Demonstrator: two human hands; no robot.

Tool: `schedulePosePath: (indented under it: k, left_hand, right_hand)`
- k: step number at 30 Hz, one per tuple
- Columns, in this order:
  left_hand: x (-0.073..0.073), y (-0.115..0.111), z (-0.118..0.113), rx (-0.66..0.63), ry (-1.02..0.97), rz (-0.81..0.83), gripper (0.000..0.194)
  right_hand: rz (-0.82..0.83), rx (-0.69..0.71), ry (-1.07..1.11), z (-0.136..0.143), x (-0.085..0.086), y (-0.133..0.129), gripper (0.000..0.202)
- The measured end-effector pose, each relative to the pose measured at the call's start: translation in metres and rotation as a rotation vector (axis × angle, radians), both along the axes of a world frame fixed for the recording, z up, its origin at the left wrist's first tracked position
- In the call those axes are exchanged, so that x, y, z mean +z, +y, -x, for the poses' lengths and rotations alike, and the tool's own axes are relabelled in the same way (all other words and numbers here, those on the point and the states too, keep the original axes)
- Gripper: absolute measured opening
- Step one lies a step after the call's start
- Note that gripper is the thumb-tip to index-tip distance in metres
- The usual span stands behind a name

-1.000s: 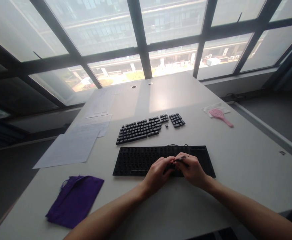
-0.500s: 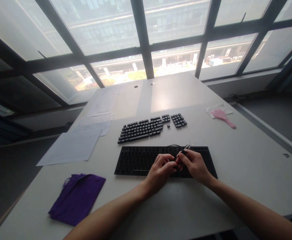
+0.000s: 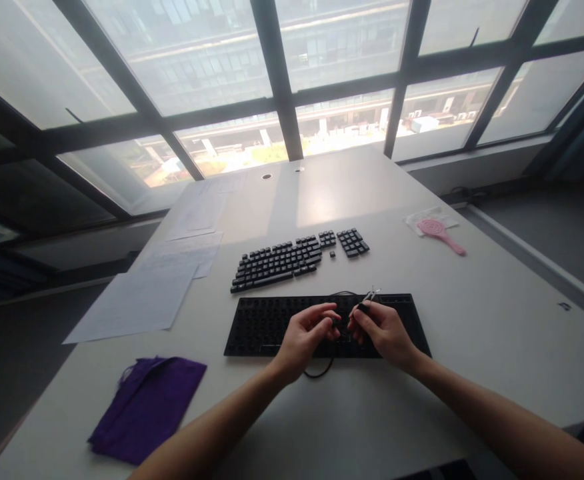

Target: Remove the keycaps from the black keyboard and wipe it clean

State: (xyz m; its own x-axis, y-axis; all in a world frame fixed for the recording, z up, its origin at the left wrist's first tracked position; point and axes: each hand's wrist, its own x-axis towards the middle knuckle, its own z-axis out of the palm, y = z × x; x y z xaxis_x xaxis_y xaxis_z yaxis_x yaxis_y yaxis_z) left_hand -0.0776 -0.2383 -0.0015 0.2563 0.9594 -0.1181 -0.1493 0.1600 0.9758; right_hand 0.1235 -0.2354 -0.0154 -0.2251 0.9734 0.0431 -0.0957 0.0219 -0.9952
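The white tabletop [image 3: 472, 320] stands before a big window w/ dark frames [image 3: 277, 73] and fills most of the view. On its left side lie some white paper sheets [image 3: 137, 300], and nearer to the person, at the left edge, a purple cloth bag [image 3: 145, 407]. In the middle lies a black keyboard base [image 3: 267, 325] w/o its caps; the bare sockets show in rows. Just behind it, apart from it, the removed black keycaps [image 3: 277, 261] are laid out in keyboard order, approx. parallel to the base, w/ the number block at the right end. A thin black cable loop [image 3: 319, 370] shows at the near edge of the base, below the left hand. Far right, near the tabletop edge, a pink hairbrush [image 3: 439, 233] lies on a clear wrapper.

Both hands are above the right half of the base, close to each other but not touching. The left hand [image 3: 305, 337] pinches a small dark keycap [image 3: 335, 321] between thumb and fingers. The right hand [image 3: 385, 330] is closed on a small wire keycap puller [image 3: 368, 300], the metal tip pointing up and away from the person. If the keycap touches the puller, I cannot tell.
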Motion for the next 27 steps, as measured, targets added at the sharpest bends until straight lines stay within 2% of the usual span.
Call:
schedulePosePath:
  k: [4,7,9,11,14,16,20,27]
  left_hand:
    - [0.011,0.003,0.007,-0.063,-0.023,0.218,0.042]
    - [0.023,0.008,0.011,-0.112,0.052,0.203,0.043]
    - [0.03,0.019,0.014,-0.091,0.201,0.06,0.036]
    - [0.032,0.039,0.015,-0.021,0.403,-0.173,0.025]
    - [0.027,0.079,0.016,0.096,0.728,-0.591,0.011]
    - [0.02,0.105,0.014,0.106,0.901,-0.776,0.005]
    - [0.007,0.139,0.007,0.066,1.128,-0.901,0.002]
    - [-0.006,0.15,0.006,0.003,1.346,-0.928,0.006]
  right_hand:
    - [0.001,0.009,0.025,-0.001,-0.001,-0.001,0.032]
    - [0.003,0.004,0.026,-0.003,-0.001,0.0,0.032]
    - [0.008,0.003,0.025,-0.004,-0.001,0.001,0.033]
    - [0.01,0.002,0.024,-0.004,0.0,0.002,0.033]
    - [0.009,0.001,0.022,-0.003,-0.001,0.002,0.034]
    - [0.011,0.002,0.02,-0.003,-0.001,0.002,0.035]
    - [0.015,-0.002,0.011,-0.005,-0.003,0.003,0.034]
    - [0.025,-0.011,0.023,-0.01,0.002,0.003,0.035]
